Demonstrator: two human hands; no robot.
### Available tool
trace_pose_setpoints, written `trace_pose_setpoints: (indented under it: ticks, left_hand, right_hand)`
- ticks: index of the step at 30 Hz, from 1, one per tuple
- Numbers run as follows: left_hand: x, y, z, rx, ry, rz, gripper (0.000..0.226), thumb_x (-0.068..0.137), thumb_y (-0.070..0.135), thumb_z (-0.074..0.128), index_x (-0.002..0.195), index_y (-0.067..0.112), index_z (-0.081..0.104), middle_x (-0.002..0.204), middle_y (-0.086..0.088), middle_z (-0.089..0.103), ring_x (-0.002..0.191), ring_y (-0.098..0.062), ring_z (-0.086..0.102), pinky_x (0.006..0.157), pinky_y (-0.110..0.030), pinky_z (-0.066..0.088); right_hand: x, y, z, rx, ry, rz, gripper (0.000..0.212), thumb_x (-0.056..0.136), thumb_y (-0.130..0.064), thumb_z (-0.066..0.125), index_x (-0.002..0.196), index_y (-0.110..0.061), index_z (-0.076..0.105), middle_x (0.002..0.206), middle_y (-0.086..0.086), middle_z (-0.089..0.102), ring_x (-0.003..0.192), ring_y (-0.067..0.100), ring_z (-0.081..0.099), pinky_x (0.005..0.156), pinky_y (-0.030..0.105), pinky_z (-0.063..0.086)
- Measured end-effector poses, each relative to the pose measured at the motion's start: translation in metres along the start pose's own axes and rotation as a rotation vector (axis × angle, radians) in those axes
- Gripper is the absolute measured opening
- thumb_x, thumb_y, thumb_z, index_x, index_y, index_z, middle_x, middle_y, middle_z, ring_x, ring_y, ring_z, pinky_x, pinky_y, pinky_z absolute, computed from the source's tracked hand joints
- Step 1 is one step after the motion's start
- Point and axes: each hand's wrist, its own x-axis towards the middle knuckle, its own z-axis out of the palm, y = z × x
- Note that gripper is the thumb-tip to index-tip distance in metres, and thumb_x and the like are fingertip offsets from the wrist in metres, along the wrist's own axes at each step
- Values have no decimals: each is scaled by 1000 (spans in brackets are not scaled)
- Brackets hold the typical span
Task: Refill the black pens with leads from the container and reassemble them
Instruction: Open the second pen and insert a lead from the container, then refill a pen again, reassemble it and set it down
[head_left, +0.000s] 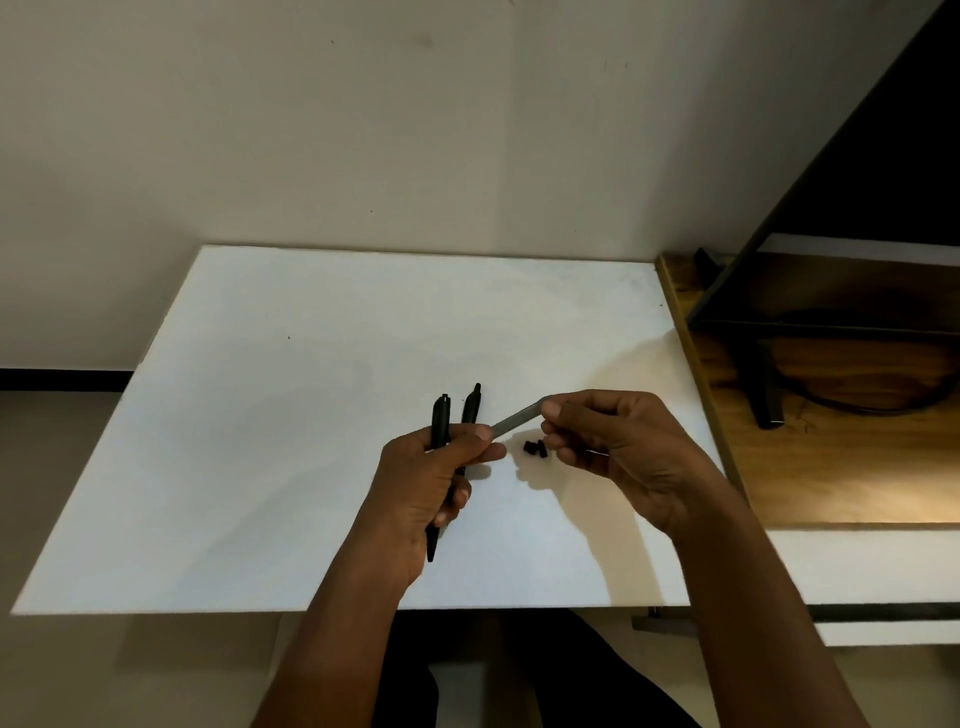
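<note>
Where the hands meet: above the near middle of the white desk (260, 415), both lifted off its surface, with a slim grey container (514, 420) spanning the gap between them.
left hand (431, 483): fingers curled round two black pens; thumb and forefinger also pinch the container's lower left end.
right hand (613, 447): thumb and fingertips grip the container's upper right end; the remaining fingers are curled under, and I cannot tell whether they hold anything.
container: tilted, rising from left to right, clear of the desk.
first pen (441, 421): runs through the left fist, clicker end pointing away from the person, tip end sticking out below the palm.
second pen (471, 408): just right of the first and nearly parallel; lower end hidden behind the fingers.
small black parts (535, 448): a tight cluster lying on the desk between the hands, under the container; count and kind too small to tell.
wooden surface (831, 467): butts against the desk's right edge and is lit warmly.
dark metal frame (763, 395): stands on the wooden surface, with a dark cable (883, 405) looping behind it.
wall (363, 130): pale, behind the desk.
</note>
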Motion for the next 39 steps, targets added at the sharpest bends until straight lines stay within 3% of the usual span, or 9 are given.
trace_pose_setpoints:
  ticks: [4,8,14,25,29,33,39]
  left_hand:
    - [4,-1,-4,63,137,119,5,86,19,73,85,15,76,68,-3,76,35,-5,43,33,-15,33]
    - [5,-2,-4,78,165,139,6,86,22,73,85,16,75,63,0,73,37,-5,43,36,-15,35]
    - [7,-7,-3,158,171,157,8,85,26,74,87,19,76,69,0,74,38,-5,46,41,-17,38]
    - [4,-6,1,244,164,210,7,86,32,72,86,26,74,69,2,74,44,-2,56,46,-19,40]
    - [3,-3,3,282,155,251,15,89,36,68,89,22,73,73,2,74,42,-1,53,43,-14,41]
    - [0,-1,5,366,101,320,22,94,40,60,94,23,75,73,3,73,44,0,55,47,-12,44]
    - [-1,-5,7,552,75,389,21,92,46,61,94,30,75,72,10,74,49,4,60,57,-27,52]
  right_hand:
    - [-6,-7,-29,-159,-17,119,25,69,-14,82,90,-1,80,77,15,76,63,16,71,60,22,58]
    - [-4,-1,-37,-280,14,237,12,78,-3,80,88,2,80,73,16,75,57,15,68,56,22,58]
    - [3,8,-29,-352,106,232,11,78,-1,80,86,7,78,65,15,74,48,13,67,50,21,56]
    - [4,12,-29,-343,191,180,10,74,-1,84,80,4,77,66,18,74,49,15,69,46,20,53]
    - [6,11,-27,-194,285,22,11,73,-1,84,80,1,76,66,12,76,52,14,70,48,18,54]
    - [11,6,-10,140,287,-251,17,77,-3,81,93,-1,75,78,14,78,71,23,76,64,22,58]
    - [12,12,18,285,279,-375,19,80,0,79,99,0,75,86,17,79,81,29,77,72,27,60]
